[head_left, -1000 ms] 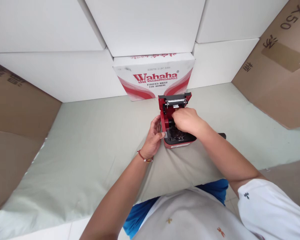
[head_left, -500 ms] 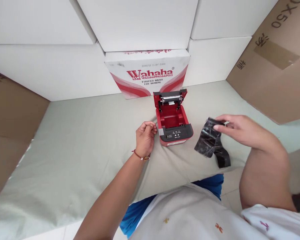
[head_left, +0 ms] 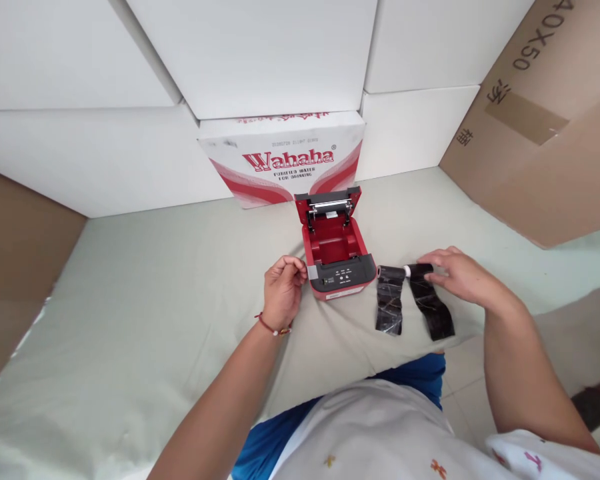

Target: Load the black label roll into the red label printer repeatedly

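Note:
A small red and black label printer (head_left: pixel 339 257) sits on the cloth with its lid raised and its red inner bay bare. Beside its front left corner is my left hand (head_left: pixel 284 287), fingers curled and thumb pressed against them; anything inside the pinch is hidden. To the printer's right, two rolls of glossy black film lie on the cloth with loose strips hanging toward me. The left roll (head_left: pixel 390 300) rests close to the printer, untouched. My right hand (head_left: pixel 455 273) grips the right end of the other black film roll (head_left: pixel 430 303), which shows a white core end.
Behind the printer stands a white and red Wahaha carton (head_left: pixel 290 163), backed by stacked white boxes (head_left: pixel 270 53). Brown cardboard boxes flank the surface at left (head_left: pixel 25 267) and right (head_left: pixel 540 160). Greenish cloth (head_left: pixel 170 300) covers the surface up to my body.
My right hand has lowered the black film to the cloth and the two rolls now lie apart, one released. My left hand keeps its place by the printer. The view has shifted slightly.

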The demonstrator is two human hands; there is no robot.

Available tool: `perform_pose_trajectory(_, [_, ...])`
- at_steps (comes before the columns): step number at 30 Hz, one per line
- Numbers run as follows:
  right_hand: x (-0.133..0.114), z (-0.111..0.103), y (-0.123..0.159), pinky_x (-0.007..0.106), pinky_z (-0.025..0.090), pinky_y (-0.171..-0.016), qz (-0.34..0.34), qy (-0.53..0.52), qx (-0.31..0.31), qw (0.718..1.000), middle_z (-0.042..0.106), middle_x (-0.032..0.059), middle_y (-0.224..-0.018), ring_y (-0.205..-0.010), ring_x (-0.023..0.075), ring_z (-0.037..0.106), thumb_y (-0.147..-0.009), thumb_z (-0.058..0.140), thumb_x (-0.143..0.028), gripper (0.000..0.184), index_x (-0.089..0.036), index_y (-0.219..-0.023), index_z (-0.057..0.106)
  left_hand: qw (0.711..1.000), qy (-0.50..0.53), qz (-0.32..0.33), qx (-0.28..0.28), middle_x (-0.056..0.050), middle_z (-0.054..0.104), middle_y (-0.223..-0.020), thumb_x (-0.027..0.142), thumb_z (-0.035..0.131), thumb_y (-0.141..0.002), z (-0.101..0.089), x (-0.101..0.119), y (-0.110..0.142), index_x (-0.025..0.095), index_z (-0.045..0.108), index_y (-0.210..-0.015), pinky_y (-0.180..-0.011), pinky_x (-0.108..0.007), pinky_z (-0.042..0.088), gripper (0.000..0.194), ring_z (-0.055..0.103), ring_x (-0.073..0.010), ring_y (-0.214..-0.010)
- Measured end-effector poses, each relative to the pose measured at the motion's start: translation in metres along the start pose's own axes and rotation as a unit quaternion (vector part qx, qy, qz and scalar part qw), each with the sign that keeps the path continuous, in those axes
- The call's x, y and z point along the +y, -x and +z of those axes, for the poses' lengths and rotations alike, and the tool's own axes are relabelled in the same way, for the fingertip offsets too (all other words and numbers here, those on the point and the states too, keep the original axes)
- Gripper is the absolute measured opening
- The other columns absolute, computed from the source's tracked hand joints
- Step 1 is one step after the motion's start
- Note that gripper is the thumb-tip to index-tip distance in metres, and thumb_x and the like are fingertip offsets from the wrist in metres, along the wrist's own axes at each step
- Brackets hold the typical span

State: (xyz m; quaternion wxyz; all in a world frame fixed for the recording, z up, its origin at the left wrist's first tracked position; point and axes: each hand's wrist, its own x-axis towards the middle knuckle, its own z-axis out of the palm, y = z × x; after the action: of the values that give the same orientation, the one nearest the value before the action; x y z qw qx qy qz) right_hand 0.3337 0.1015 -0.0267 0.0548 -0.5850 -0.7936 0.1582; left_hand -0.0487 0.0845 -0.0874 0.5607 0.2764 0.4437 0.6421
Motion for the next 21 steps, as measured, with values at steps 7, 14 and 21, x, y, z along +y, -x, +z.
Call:
perform_pose_trajectory(7, [-0.009, -0.035, 0.014, 0.053, 0.053, -0.099, -0.033, -0.007, -0.062, 0.998, 0.079, 0.0129, -0.112, -0.105, 0.0341, 0.065, -0.094, 0.061, -0.044, 0.037, -0.027, -0.12, 0.081, 1.0, 0.015, 0.002, -0.004, 0.002, 0.068, -0.071, 0.031, 0.087, -0.072, -0.001, -0.001, -0.002, 0.02, 0.071, -0.083, -0.059, -0.022, 0.047, 0.023, 0.058, -0.009, -0.059])
perform_pose_trajectory(14, [-0.062, -0.068, 0.006, 0.045, 0.054, -0.096, -0.104, -0.04, -0.108, 0.988, 0.079, 0.0105, -0.108, -0.106, 0.0305, 0.068, -0.096, 0.066, -0.044, 0.033, -0.026, -0.12, 0.081, 1.0, 0.013, -0.01, -0.005, 0.003, 0.068, -0.069, 0.03, 0.088, -0.071, 0.0, 0.0, 0.0, 0.019, 0.073, -0.085, -0.059, -0.022, 0.048, 0.024, 0.058, -0.009, -0.058])
perform_pose_trajectory(21, [-0.104, -0.029, -0.02, 0.038, 0.052, -0.093, -0.127, -0.093, -0.119, 0.98, 0.078, 0.0096, -0.108, -0.103, 0.026, 0.068, -0.097, 0.064, -0.031, 0.028, -0.022, -0.117, 0.082, 1.0, 0.008, -0.013, 0.006, 0.003, 0.069, -0.071, 0.03, 0.086, -0.07, 0.0, 0.003, 0.002, 0.019, 0.072, -0.085, -0.058, -0.022, 0.048, 0.024, 0.058, -0.0085, -0.058])
